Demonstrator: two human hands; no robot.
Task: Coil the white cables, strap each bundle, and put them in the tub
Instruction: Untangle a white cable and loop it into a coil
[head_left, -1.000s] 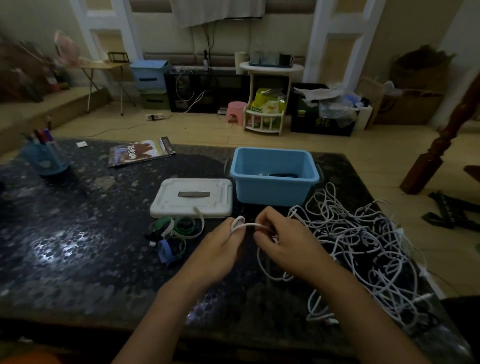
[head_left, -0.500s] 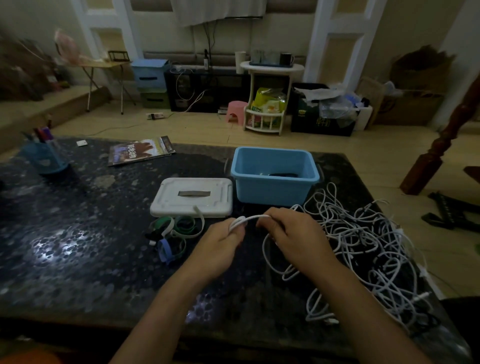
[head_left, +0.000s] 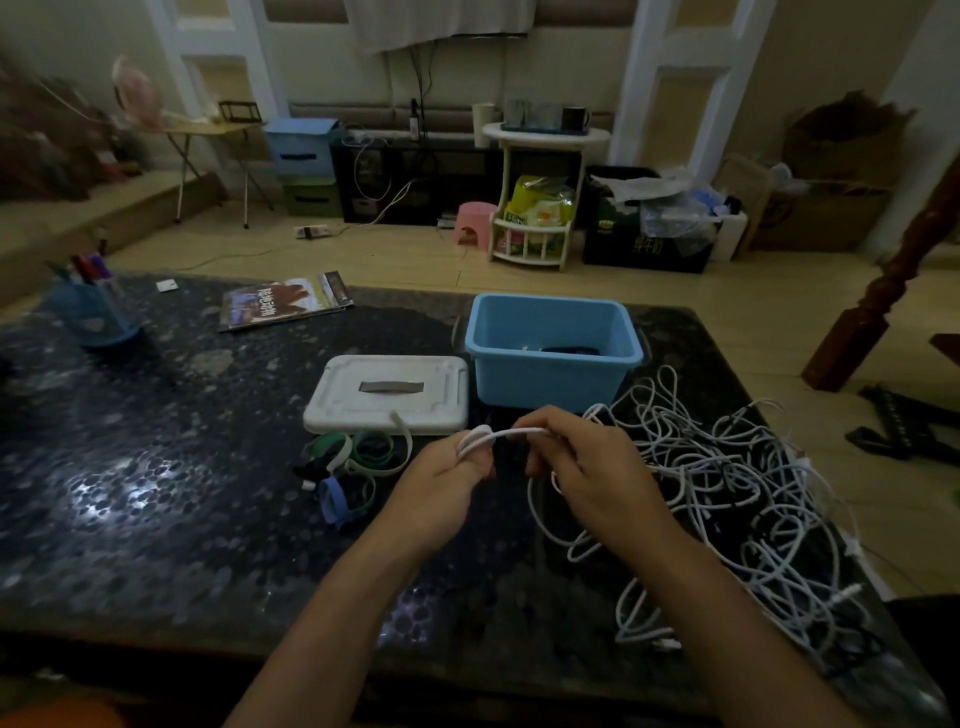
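My left hand (head_left: 441, 480) grips a small coil of white cable (head_left: 485, 436), its loops sticking out above the fist. My right hand (head_left: 582, 462) pinches the same cable a short way to the right, and the free length hangs down in loops onto the table. A big tangle of white cables (head_left: 737, 499) lies on the right side of the dark table. The blue tub (head_left: 553, 353) stands just beyond my hands with something dark inside. Green, white and blue straps (head_left: 353, 467) lie in a heap left of my left hand.
A white lid (head_left: 387, 392) lies left of the tub. Further off on the speckled table (head_left: 156, 493) are a magazine (head_left: 285, 301) and a blue pen holder (head_left: 96, 312). A wooden post (head_left: 883, 291) stands beyond the table's right edge.
My hands have drawn a little apart, so a longer stretch of cable runs between them. The right hand has shifted right and the hanging loops have moved with it.
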